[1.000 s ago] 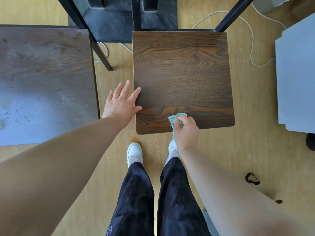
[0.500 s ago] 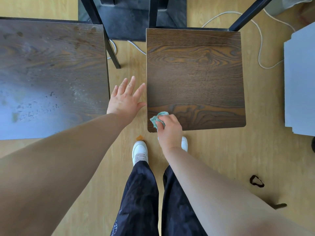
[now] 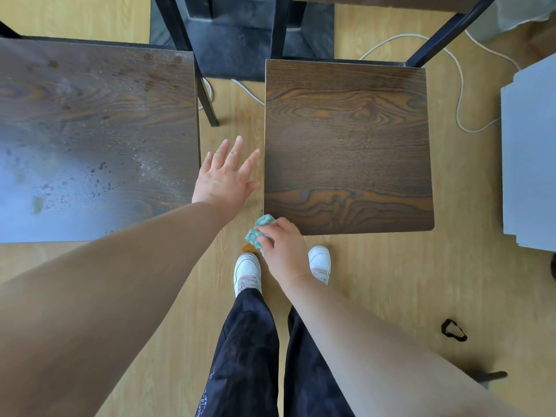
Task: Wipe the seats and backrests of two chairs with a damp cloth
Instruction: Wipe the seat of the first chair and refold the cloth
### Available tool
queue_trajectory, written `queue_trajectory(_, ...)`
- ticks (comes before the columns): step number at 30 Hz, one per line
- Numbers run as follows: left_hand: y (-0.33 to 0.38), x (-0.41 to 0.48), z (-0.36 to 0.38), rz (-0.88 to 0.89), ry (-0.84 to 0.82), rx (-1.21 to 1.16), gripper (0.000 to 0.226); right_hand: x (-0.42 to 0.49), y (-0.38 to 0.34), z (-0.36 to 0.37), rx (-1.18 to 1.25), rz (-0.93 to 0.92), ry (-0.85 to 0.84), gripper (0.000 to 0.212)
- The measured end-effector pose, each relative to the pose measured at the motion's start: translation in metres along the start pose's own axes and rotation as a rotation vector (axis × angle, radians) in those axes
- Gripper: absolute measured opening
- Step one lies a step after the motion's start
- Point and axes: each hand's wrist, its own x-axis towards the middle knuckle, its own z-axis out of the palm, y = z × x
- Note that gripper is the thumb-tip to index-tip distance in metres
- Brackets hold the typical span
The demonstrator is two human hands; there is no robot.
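With the right grip [image 3: 284, 249] clenched round the bunched cloth [image 3: 258, 233] at the near left corner of the right seat [image 3: 349, 145], and the left grip [image 3: 224, 182] released, fingers spread above the floor [image 3: 237, 115] between the two seats, open the wad out for broader contact. Then, given the specks and stains on the left seat [image 3: 96, 130], move there: press firmly, overlap strokes along the grain.

Bare forearms [image 3: 120, 281]; loose black trousers [image 3: 249, 350], faint white print [image 3: 202, 400]; white trainers [image 3: 247, 270].
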Motion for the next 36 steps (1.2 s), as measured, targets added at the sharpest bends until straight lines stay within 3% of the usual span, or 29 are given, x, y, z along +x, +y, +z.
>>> queue_trajectory(3, 0.004, 0.0, -0.004, -0.009, 0.0, -0.004, 0.065, 0.006, 0.011, -0.032, 0.038, 0.0, 0.113, 0.02)
queue_trajectory(8, 0.017, 0.012, -0.007, -0.001, 0.003, 0.014, 0.065, 0.038, 0.068, -0.104, -0.01, 0.174, 0.372, 0.017)
queue_trajectory(12, 0.03, 0.025, -0.008, -0.013, 0.006, -0.004, 0.064, 0.065, 0.113, -0.152, -0.067, 0.324, 0.44, 0.019)
queue_trajectory(17, 0.047, 0.037, -0.006, 0.001, -0.011, -0.001, 0.064, 0.093, 0.154, -0.188, -0.059, 0.45, 0.424, 0.022)
queue_trajectory(22, 0.053, 0.045, 0.0, 0.011, -0.001, 0.014, 0.063, 0.096, 0.169, -0.197, -0.068, 0.506, 0.297, 0.024)
queue_trajectory(28, 0.045, 0.046, 0.001, 0.02, -0.018, 0.054, 0.063, 0.083, 0.153, -0.177, -0.023, 0.446, 0.332, 0.026)
queue_trajectory(36, 0.047, 0.045, -0.001, 0.027, -0.005, 0.06, 0.063, 0.057, 0.107, -0.11, -0.02, 0.185, 0.171, 0.022)
